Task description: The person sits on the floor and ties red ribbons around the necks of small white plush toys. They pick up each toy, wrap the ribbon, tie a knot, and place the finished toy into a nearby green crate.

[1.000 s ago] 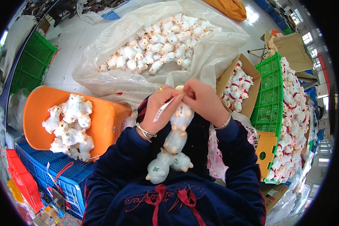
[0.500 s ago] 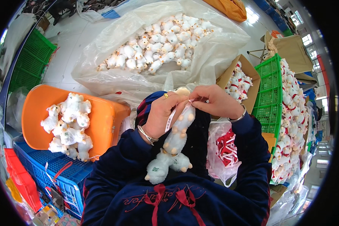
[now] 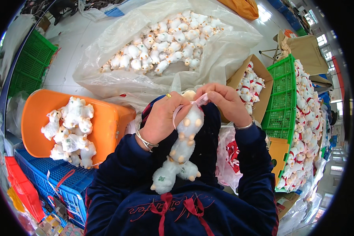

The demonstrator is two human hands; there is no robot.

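Observation:
A small white plush animal (image 3: 192,121) with peach-coloured feet lies upright along my lap, its head away from me. Pale pink ribbon (image 3: 203,100) runs across its neck. My left hand (image 3: 160,120) is closed, pinching the ribbon at the left side of the neck, where a loop hangs beside the toy. Thumb and fingers of my right hand (image 3: 229,103) pinch the ribbon's other part, just right of the neck. Both hands partly hide the toy's head. More white plush animals (image 3: 165,177) rest against my belly, below the first one.
A big clear plastic bag (image 3: 102,74) beyond my knees holds white plush toys. At left, an orange tub (image 3: 35,129) with more toys stands by a blue crate (image 3: 31,163). At right are a bag of red ribbons (image 3: 233,155), a cardboard box (image 3: 267,88) and a green crate (image 3: 281,102).
My hands have moved slightly apart. The ribbon's long tail no longer hangs down beside the toy; a ribbon part now stretches to my right fingers, and a small loop shows at left.

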